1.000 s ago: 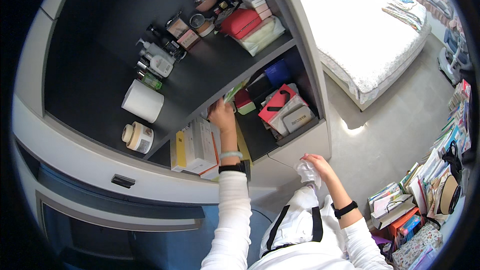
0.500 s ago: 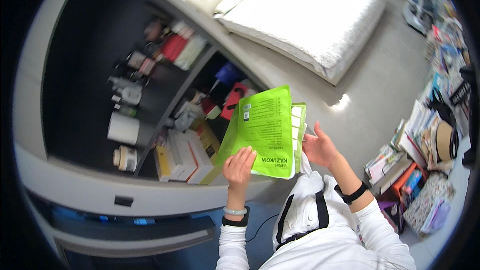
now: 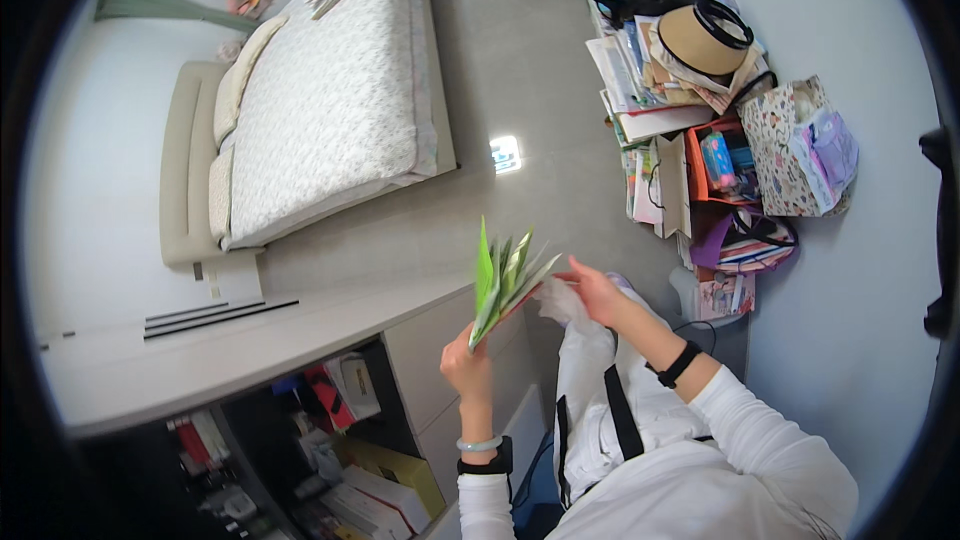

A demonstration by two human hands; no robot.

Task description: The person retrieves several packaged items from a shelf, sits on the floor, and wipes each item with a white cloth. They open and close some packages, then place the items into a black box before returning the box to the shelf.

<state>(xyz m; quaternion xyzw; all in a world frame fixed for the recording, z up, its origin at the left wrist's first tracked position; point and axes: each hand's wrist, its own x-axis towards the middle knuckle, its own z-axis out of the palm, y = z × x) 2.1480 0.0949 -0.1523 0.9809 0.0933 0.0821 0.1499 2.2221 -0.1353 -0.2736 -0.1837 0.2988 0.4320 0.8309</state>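
The two hands are apart, in front of the person's lap: the left hand is clamped on the lower corner of a fanned stack of thin green packets, which stands edge-on above it, and the right hand has its fingers bent around crumpled clear plastic, just beside the stack's outer edge; whether its fingertips also touch the packets, I cannot tell. Since the stack spreads toward the top, it seems best pinched firmly low down, thumb against fingers, with the free edges squared up so that no loose packet slides out; the right hand would do well to keep the plastic bunched clear of those edges. The left forearm rises almost straight from the lower edge, a pale bangle at its wrist, the fist upright. The right forearm slants in from the lower right, a black band on the wrist, the fingers pointing left toward the packets. Beyond, at the lower left, is an open-shelved cabinet with boxes inside; past it lies the bed; to the right, a patterned bag and a purple bag stand near the wall.
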